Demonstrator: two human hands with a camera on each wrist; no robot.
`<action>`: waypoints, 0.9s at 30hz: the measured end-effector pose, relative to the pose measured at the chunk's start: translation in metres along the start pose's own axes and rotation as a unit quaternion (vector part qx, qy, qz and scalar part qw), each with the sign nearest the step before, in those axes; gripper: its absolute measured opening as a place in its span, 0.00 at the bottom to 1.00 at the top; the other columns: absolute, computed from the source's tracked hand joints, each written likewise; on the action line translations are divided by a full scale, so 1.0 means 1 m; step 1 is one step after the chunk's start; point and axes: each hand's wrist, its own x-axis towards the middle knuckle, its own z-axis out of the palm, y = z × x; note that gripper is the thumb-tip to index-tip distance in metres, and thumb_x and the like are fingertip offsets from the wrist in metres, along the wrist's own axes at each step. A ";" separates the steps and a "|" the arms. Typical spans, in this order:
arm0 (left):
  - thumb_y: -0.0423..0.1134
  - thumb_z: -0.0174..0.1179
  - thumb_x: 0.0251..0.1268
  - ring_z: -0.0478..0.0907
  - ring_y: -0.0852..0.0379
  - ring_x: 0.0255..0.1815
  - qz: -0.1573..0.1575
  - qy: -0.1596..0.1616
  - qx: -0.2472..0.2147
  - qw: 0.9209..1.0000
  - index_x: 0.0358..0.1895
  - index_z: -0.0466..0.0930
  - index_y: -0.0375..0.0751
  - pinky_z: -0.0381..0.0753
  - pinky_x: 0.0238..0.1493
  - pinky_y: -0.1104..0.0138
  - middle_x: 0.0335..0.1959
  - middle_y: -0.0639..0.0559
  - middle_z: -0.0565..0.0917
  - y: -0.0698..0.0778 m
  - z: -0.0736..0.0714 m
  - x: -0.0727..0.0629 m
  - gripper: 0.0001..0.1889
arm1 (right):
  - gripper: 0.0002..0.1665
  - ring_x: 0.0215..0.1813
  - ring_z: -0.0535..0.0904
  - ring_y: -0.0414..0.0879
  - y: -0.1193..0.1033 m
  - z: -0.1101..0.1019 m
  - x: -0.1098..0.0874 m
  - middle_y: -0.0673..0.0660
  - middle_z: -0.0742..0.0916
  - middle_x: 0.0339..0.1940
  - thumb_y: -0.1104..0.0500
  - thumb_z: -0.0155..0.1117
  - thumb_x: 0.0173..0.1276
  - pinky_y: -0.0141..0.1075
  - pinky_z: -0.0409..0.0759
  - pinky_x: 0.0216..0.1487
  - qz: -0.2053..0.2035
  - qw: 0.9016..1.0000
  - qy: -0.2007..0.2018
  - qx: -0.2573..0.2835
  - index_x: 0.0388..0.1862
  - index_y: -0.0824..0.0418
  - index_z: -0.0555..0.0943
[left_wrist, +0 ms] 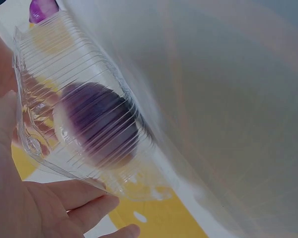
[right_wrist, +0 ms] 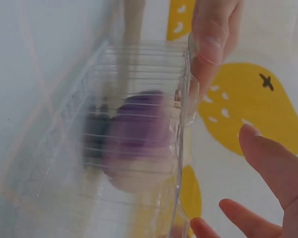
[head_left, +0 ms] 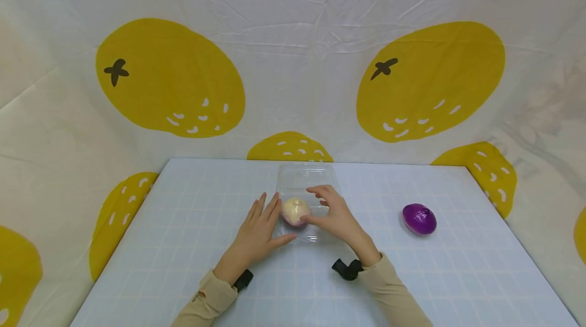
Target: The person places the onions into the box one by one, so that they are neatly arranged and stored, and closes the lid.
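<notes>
A clear plastic box (head_left: 309, 238) lies unfolded on the table, its lid (head_left: 304, 177) laid back toward the wall. Inside its near half sits a round vegetable, cream on top and purple below, like a turnip (head_left: 295, 209). My left hand (head_left: 256, 234) is at the box's left side with straight fingers, touching its edge. Over the right side hovers my right hand (head_left: 340, 219), its fingers loosely bent and apart, the thumb close to the turnip. Through the ribbed box wall (right_wrist: 144, 69) the turnip appears blurred in the right wrist view.
A shiny purple onion-like vegetable (head_left: 419, 219) rests on the table to the right of the box. The white gridded table (head_left: 183, 245) meets a cloth backdrop (head_left: 297, 78) printed with yellow fruit. Black straps (head_left: 348, 269) are on both wrists.
</notes>
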 end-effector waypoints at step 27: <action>0.72 0.51 0.64 0.48 0.34 0.78 -0.003 0.005 -0.014 1.000 0.75 0.59 0.30 0.47 0.76 0.46 0.78 0.40 0.56 0.000 0.001 0.000 0.51 | 0.35 0.62 0.75 0.53 0.025 -0.090 -0.035 0.57 0.79 0.62 0.61 0.79 0.57 0.44 0.73 0.65 0.023 0.994 0.107 -0.008 0.64 0.58 0.77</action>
